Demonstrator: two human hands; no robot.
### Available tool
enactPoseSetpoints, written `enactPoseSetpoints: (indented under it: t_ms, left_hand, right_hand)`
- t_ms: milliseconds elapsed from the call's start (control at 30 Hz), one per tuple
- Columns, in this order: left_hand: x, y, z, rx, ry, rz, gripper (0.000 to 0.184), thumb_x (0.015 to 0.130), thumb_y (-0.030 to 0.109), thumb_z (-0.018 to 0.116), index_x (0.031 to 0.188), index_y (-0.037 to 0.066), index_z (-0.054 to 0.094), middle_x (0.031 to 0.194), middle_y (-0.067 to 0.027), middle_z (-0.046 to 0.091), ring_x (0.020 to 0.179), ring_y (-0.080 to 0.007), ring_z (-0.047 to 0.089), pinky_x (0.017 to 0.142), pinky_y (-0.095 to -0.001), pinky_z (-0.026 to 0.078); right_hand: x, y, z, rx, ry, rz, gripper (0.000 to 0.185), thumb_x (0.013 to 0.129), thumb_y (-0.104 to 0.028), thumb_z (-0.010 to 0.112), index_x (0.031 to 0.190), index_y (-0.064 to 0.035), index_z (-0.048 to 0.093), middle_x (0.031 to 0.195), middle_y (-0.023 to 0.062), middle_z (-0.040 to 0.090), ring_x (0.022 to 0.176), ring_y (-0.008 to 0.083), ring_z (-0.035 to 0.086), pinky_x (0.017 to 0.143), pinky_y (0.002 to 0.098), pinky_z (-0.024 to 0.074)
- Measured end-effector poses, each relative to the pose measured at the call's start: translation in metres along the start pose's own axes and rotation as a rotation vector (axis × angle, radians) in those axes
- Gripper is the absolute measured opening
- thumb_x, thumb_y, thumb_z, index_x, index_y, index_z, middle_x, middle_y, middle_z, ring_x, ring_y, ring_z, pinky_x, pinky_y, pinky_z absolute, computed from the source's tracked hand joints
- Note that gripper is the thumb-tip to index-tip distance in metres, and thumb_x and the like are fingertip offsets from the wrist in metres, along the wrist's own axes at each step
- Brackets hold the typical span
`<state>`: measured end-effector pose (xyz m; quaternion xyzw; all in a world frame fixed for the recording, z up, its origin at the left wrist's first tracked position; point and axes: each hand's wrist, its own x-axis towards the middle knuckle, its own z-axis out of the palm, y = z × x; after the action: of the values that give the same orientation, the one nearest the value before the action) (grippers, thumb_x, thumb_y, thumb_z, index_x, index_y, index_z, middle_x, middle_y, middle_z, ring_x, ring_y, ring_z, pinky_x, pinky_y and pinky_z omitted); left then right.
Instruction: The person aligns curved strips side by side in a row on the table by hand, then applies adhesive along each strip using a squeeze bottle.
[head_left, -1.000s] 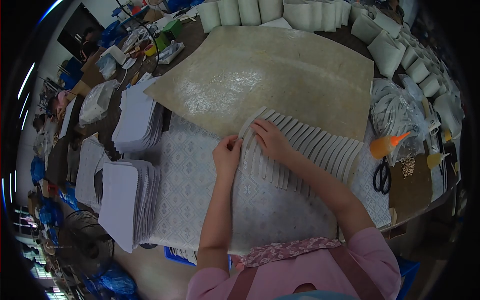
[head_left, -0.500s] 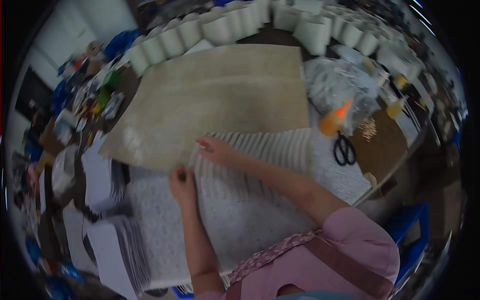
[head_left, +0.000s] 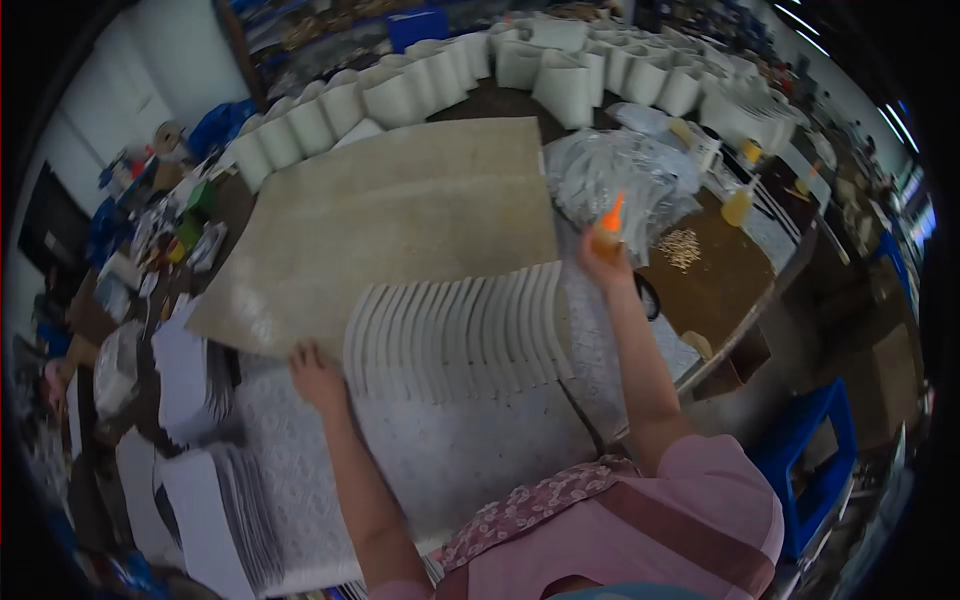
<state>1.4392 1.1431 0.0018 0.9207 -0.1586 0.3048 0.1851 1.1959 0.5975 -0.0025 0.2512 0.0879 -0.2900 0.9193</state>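
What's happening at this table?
A person's right hand grips an orange-tipped squeeze bottle. The left hand is at the near edge of a large tan sheet, just left of the pale curved strips. The strips lie side by side in a row along that edge. Black scissors show partly behind the right forearm.

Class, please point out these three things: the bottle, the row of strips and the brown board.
Bottle (head_left: pixel 612 217): head view, on its orange nozzle.
Strips (head_left: pixel 455 335): head view, near the middle of the row.
Brown board (head_left: pixel 715 295): head view, on its bare surface.
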Motion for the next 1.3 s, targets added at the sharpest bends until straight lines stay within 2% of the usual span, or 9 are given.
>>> enactPoseSetpoints:
  t_ms: [67,267,433,533,567,667,767,1167,1300]
  left_hand:
    - [0.001,0.007,-0.010,0.041,-0.115,-0.066,0.032,0.088,0.016,0.054,0.118,0.013,0.063,0.127,-0.0113,0.056,0.122,-0.0352,0.047,0.099,-0.0486,0.039]
    - [-0.004,0.000,-0.004,-0.114,-0.054,-0.156,0.026,0.090,0.026,0.057,0.110,0.014,0.068,0.114,-0.0106,0.061,0.112,-0.0297,0.053,0.097,-0.0490,0.037]
    - [0.011,0.009,-0.024,-0.300,-0.074,-0.173,0.025,0.084,0.031,0.066,0.099,0.013,0.072,0.102,-0.0082,0.062,0.099,-0.0262,0.056,0.094,-0.0430,0.037]
    - [0.008,0.005,-0.022,-0.369,-0.111,-0.164,0.030,0.079,0.034,0.070,0.100,0.013,0.070,0.105,-0.0069,0.060,0.102,-0.0256,0.055,0.098,-0.0434,0.033]
    - [0.013,0.003,-0.021,-0.395,-0.116,-0.146,0.032,0.077,0.034,0.072,0.100,0.013,0.070,0.106,-0.0066,0.059,0.104,-0.0256,0.055,0.101,-0.0440,0.031]
    - [0.015,0.002,-0.024,-0.393,-0.147,-0.138,0.035,0.073,0.035,0.075,0.100,0.014,0.069,0.109,-0.0053,0.059,0.106,-0.0249,0.054,0.101,-0.0432,0.031]
    - [0.016,0.005,-0.029,-0.349,-0.173,-0.090,0.038,0.070,0.037,0.076,0.100,0.015,0.069,0.112,-0.0047,0.057,0.109,-0.0245,0.052,0.101,-0.0431,0.031]
    - [0.017,0.006,-0.031,-0.333,-0.255,-0.104,0.047,0.066,0.038,0.079,0.106,0.017,0.068,0.119,-0.0056,0.054,0.116,-0.0259,0.046,0.104,-0.0440,0.026]
    - [0.017,0.006,-0.031,-0.336,-0.252,-0.102,0.048,0.065,0.039,0.079,0.106,0.016,0.068,0.119,-0.0056,0.054,0.116,-0.0261,0.047,0.104,-0.0442,0.026]
  right_hand:
    - [0.006,-0.009,0.002,-0.214,-0.063,0.075,0.059,0.090,-0.050,0.054,0.123,-0.0004,0.054,0.120,0.0173,0.058,0.107,0.0311,0.057,0.090,0.0428,0.0504]
    - [-0.117,0.149,0.024,-1.158,-0.452,-0.202,0.059,0.093,-0.041,0.058,0.137,-0.0066,0.039,0.137,0.0147,0.047,0.124,0.0294,0.049,0.104,0.0432,0.0432]
    - [-0.124,0.247,0.053,-1.152,-0.661,0.145,0.066,0.091,-0.038,0.062,0.141,-0.0058,0.034,0.140,0.0148,0.043,0.128,0.0296,0.046,0.105,0.0451,0.0424]
    - [-0.102,0.302,0.049,-2.008,-0.864,-0.695,0.062,0.089,-0.026,0.066,0.140,-0.0067,0.036,0.136,0.0135,0.046,0.126,0.0272,0.047,0.103,0.0421,0.0444]
    - [-0.088,0.306,0.038,-1.794,-0.763,-0.514,0.062,0.086,-0.010,0.068,0.139,-0.0080,0.036,0.133,0.0105,0.047,0.122,0.0229,0.050,0.099,0.0381,0.0483]
    - [-0.045,0.296,0.012,-1.333,-0.409,-0.021,0.066,0.083,-0.003,0.069,0.139,-0.0097,0.036,0.130,0.0087,0.048,0.116,0.0207,0.054,0.093,0.0353,0.0517]
    - [-0.042,0.314,-0.009,-1.697,-0.406,-0.275,0.065,0.084,-0.008,0.070,0.138,-0.0089,0.034,0.126,0.0075,0.051,0.110,0.0201,0.058,0.089,0.0342,0.0544]
    - [-0.021,0.320,-0.057,-1.619,-0.067,-0.428,0.058,0.084,-0.019,0.074,0.126,-0.0012,0.040,0.116,0.0119,0.054,0.104,0.0250,0.061,0.077,0.0340,0.0588]
    - [-0.014,0.314,-0.059,-1.625,-0.110,-0.383,0.072,0.080,-0.022,0.078,0.133,-0.0033,0.033,0.121,0.0112,0.049,0.106,0.0225,0.058,0.077,0.0334,0.0575]
